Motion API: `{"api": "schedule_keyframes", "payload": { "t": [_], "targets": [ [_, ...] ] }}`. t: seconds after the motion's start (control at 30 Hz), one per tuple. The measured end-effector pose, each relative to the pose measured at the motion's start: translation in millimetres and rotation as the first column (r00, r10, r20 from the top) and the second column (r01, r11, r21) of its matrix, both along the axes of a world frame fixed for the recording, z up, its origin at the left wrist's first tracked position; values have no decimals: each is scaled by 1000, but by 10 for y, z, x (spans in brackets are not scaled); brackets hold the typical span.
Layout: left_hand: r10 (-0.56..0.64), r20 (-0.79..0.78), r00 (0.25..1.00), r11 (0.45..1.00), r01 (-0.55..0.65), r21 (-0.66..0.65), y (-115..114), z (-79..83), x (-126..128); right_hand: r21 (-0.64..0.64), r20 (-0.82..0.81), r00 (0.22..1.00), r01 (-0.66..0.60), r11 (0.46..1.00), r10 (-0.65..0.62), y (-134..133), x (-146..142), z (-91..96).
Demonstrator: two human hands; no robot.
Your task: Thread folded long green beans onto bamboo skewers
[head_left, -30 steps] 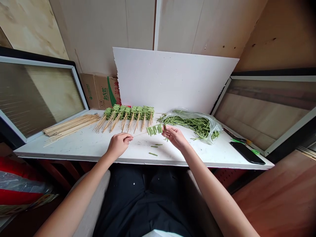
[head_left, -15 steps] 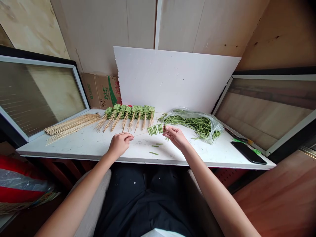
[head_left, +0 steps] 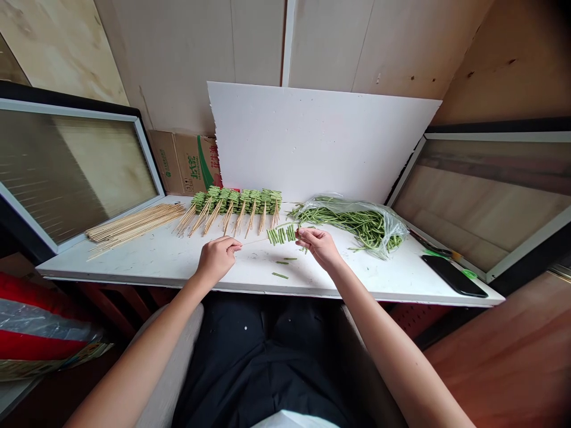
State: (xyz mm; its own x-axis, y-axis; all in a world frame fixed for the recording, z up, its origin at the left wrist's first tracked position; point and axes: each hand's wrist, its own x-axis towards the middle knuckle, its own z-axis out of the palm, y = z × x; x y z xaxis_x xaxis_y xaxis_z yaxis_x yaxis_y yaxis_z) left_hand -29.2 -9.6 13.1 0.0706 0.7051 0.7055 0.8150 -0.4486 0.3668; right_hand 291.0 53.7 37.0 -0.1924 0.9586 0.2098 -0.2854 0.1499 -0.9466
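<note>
The left hand's fingers (head_left: 232,244) hid the left end of the thin skewer (head_left: 255,242), and its tip could not be made out at the right hand's fingers (head_left: 308,237). The white board (head_left: 325,139) blocked part of the cardboard carton (head_left: 184,160), whose smallest print was illegible. The left edge cut off the red bag (head_left: 35,351); the lower edge cropped the left forearm (head_left: 143,353) and the right forearm (head_left: 392,333).

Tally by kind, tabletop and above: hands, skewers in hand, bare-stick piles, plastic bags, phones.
Hands: 2 (left hand, right hand)
Loaded skewer in hand: 1
Bare-stick pile: 1
Clear plastic bag: 1
Black phone: 1
Total: 6
</note>
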Motion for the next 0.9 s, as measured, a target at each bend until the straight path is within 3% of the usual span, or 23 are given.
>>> {"api": "schedule_keyframes", "payload": {
  "t": [0.47, 0.9],
  "targets": [
    [19, -39, 999, 1000, -18, 15, -32, -20, 57, 26, -8, 998, 68, 997, -67, 9, -48, -55],
    [-5, -44, 999, 997, 8, 75, -38, 34, 44, 29, 26, 998, 50, 998, -50, -8, -71, -90]
  ]
}}
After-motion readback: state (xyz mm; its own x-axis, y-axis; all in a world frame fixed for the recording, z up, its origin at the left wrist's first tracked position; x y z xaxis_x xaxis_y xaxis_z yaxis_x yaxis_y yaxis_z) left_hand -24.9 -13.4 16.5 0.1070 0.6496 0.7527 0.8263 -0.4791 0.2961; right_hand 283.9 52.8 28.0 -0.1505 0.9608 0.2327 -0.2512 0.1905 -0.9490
